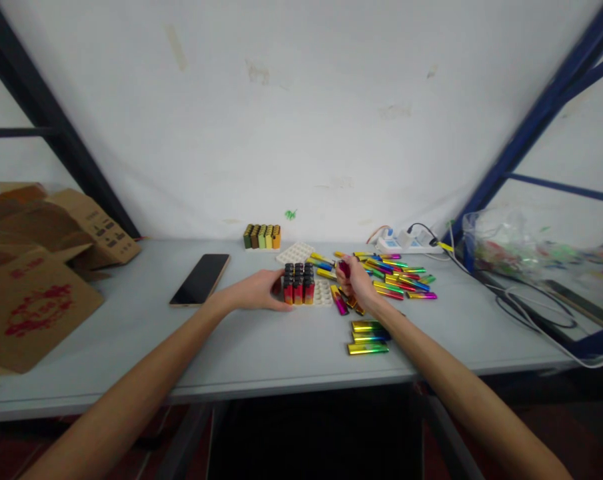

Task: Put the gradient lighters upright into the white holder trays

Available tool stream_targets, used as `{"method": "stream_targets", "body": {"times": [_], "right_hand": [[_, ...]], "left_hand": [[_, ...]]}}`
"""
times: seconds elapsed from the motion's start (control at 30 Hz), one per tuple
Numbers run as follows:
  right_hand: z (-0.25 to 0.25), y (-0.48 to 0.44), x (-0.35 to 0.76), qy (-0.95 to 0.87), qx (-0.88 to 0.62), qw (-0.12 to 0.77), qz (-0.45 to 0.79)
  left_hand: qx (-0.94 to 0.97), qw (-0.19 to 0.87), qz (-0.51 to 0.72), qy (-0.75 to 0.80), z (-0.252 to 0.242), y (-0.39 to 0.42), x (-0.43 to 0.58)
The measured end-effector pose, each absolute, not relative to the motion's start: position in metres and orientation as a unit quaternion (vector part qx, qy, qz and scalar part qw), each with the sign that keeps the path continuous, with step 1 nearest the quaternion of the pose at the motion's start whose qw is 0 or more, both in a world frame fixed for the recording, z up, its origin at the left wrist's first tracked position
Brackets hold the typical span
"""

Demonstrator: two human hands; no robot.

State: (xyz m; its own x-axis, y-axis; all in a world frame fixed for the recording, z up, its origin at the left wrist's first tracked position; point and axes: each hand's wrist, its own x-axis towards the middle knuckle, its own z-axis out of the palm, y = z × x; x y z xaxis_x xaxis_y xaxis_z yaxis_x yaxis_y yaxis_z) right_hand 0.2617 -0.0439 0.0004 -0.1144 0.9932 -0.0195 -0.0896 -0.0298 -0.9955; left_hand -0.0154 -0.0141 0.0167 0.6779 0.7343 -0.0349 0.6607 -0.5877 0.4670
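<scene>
A white tray [324,294] lies mid-table with several red lighters [298,284] standing in its left part. My left hand [257,292] rests against the left side of that block of lighters, fingers curled around it. My right hand [357,283] hovers just right of the tray, pinching a red lighter [344,268]. A heap of shiny multicoloured lighters [392,275] spreads to the right of the tray. Three more gold-green lighters [367,337] lie nearer to me.
A phone [200,279] lies face up to the left. A second white tray [295,253] and a row of green-to-orange lighters [262,237] sit by the wall. Cardboard boxes [36,267] fill the left; a power strip [405,243], cables and a plastic bag [521,253] the right.
</scene>
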Motion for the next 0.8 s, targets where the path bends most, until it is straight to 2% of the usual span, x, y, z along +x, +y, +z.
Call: {"method": "stream_targets", "body": {"times": [0.17, 0.37, 0.5, 0.67, 0.8], "right_hand": [[0.001, -0.040, 0.263, -0.534, -0.374, 0.509, 0.563], [0.005, -0.046, 0.263, -0.657, -0.386, 0.483, 0.431], [0.000, -0.047, 0.257, -0.677, -0.408, 0.493, 0.362], [-0.005, -0.047, 0.252, -0.719, -0.468, 0.464, 0.222], [-0.004, -0.046, 0.250, -0.727, -0.467, 0.459, 0.210]], "left_hand": [[0.890, 0.237, 0.095, 0.377, 0.016, -0.012, -0.017], [0.887, 0.264, 0.095, 0.366, 0.019, -0.010, -0.020], [0.882, 0.276, 0.087, 0.370, 0.020, -0.009, -0.021], [0.879, 0.285, 0.093, 0.372, 0.020, -0.010, -0.021], [0.880, 0.278, 0.097, 0.372, 0.020, -0.010, -0.021]]}}
